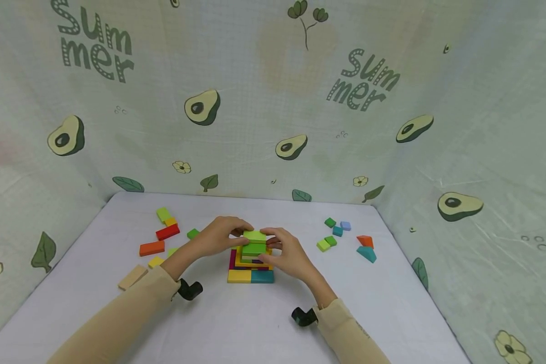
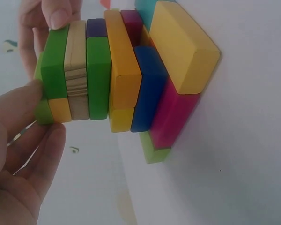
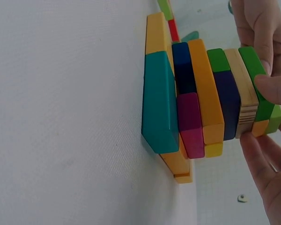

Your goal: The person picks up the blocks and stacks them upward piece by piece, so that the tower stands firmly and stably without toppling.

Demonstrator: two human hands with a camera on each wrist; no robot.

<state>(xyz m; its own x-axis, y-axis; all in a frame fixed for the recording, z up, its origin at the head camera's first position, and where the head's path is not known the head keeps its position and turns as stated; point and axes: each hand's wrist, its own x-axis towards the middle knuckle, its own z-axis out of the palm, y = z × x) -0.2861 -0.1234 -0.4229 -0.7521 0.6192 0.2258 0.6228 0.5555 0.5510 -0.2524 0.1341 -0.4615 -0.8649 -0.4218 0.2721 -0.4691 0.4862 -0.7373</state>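
A tiered tower of coloured wooden blocks stands on the table, its wide bottom layer showing a yellow block point(image 1: 239, 276) and a teal block point(image 3: 160, 103). Narrower layers in magenta, blue, orange, purple and plain wood rise above. Topmost lies a light green block point(image 1: 255, 236), over a green block point(image 2: 54, 65) and a small orange block point(image 2: 60, 110). My left hand point(image 1: 219, 236) pinches the light green block from the left, thumb in front. From the right, my right hand point(image 1: 291, 253) grips the upper layers, its thumb on the green block and fingertips by the wooden layer.
Left of the tower lie loose blocks, among them a red block point(image 1: 168, 232), an orange block point(image 1: 152, 248) and a plain wooden block point(image 1: 133, 277). To the right are small green and blue cubes, an orange triangle point(image 1: 365, 241) and a teal piece point(image 1: 367, 254). Patterned cloth surrounds the table.
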